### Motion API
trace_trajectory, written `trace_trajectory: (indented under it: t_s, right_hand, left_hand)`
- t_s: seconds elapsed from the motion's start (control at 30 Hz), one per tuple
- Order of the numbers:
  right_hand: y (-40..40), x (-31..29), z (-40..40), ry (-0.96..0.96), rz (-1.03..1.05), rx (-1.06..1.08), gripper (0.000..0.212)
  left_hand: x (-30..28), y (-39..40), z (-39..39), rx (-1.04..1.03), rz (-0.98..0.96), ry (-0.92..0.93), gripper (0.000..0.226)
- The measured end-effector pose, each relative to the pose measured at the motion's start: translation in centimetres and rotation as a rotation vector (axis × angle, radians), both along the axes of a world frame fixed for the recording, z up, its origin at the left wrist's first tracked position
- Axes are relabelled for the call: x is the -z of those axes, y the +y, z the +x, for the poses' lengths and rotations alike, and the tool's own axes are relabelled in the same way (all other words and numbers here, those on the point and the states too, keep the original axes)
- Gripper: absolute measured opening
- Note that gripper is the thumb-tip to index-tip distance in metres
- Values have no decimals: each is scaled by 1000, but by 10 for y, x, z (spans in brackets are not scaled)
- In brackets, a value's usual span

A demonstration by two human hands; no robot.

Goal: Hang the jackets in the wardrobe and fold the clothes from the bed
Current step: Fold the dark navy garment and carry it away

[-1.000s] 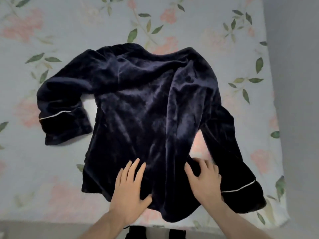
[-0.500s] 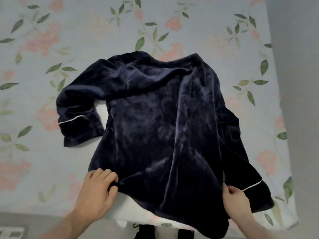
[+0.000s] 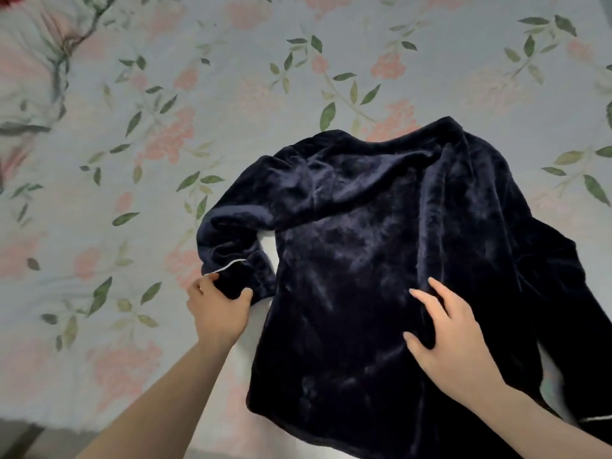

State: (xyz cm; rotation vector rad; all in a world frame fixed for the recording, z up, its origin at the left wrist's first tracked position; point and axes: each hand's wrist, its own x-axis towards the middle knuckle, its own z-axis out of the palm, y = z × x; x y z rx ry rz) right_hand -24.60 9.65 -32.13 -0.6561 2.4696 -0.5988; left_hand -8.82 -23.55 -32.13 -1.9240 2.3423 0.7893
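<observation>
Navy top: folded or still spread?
Spread. The top lies flat on the bedsheet, sleeves out; left hand grips the cuff, right hand presses the body.

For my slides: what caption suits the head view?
Left hand grips top's cuff; right hand presses it.

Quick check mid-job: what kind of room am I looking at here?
Most likely a bedroom: a floral bedsheet covers a bed, and a dark velvet top lies spread on it under both hands.

No readable text or labels.
</observation>
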Motion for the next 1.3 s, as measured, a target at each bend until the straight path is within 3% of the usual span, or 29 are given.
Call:
trace_trajectory:
  t_s: [0.13,0.2,0.27,0.37,0.47,0.6,0.7,0.83,0.97,1.03,1.17,1.23,1.3]
  right_hand:
    - [-14,38,3,-256,353,-111,99]
    - [-13,49,5,-276,402,-168,104]
    - [-13,50,4,-304,413,-181,105]
    - [-13,45,-3,-372,404,-188,104]
    - [-10,38,-12,-422,389,-201,103]
    - [-10,33,-18,-455,383,-205,101]
    - [-10,31,-19,-462,386,-206,102]
    - [-11,33,-18,-453,387,-209,104]
    - [-8,35,-17,-434,397,-217,104]
    - [-7,35,-17,-425,389,-221,103]
    - [-4,23,-22,-446,245,-121,87]
    - [4,13,-26,-336,41,46,68]
    - [22,4,-32,-80,-107,212,50]
  left_hand:
    - [22,-36,-12,24,124,-35,103]
    - [30,-43,-13,47,208,-73,88]
    - [33,-49,-13,19,204,-105,55]
    - [20,-48,-16,-119,208,13,14]
    - [-15,-27,-26,-204,156,330,11]
    - [-70,21,-24,241,92,528,19]
    - [-83,54,-20,511,154,448,20]
    - [-73,89,-17,725,309,324,20]
    - [-41,113,-9,708,521,9,27]
    - [-25,116,-2,671,537,-159,26]
    - [-17,126,-2,665,332,-335,36]
    - [-24,135,-11,597,155,-249,56]
    - [-30,143,-21,581,41,-91,76]
